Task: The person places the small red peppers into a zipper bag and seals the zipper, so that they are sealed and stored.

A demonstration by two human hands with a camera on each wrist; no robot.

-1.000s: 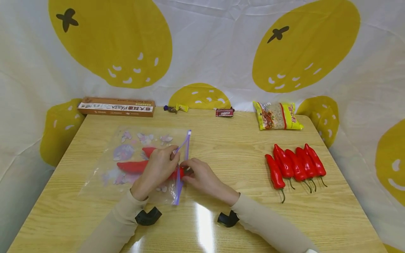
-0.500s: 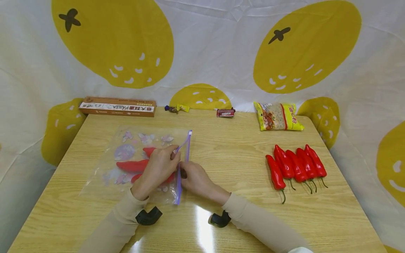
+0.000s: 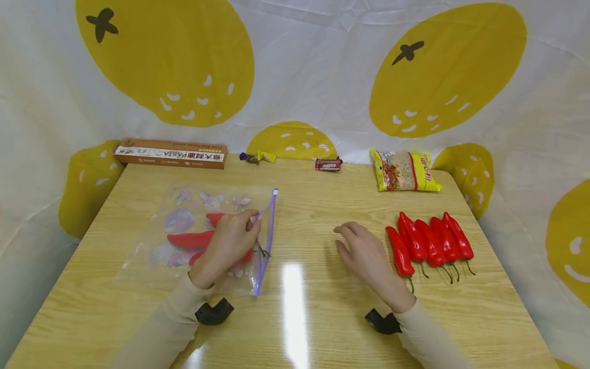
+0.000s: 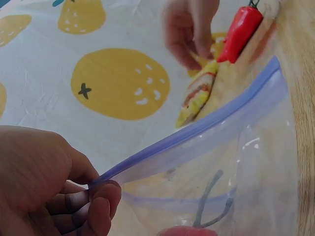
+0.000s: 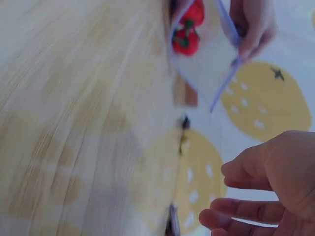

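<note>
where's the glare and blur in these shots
Head view: white glare streak on the table; left wrist view: the distant right hand is blurred, the near left hand sharper; right wrist view: the table smears into streaks.

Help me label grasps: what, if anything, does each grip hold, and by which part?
The left grip pinches the clear plastic zip bag by the purple rim of its open mouth; the right grip holds nothing.

The wood-grain table (image 3: 318,215) extends to 6 o'clock. A white fabric backdrop (image 3: 309,66) spans clockwise from 9 to 3, bearing yellow fruit prints (image 3: 175,61). A bright reflection (image 3: 295,312) marks the table at 6.
</note>
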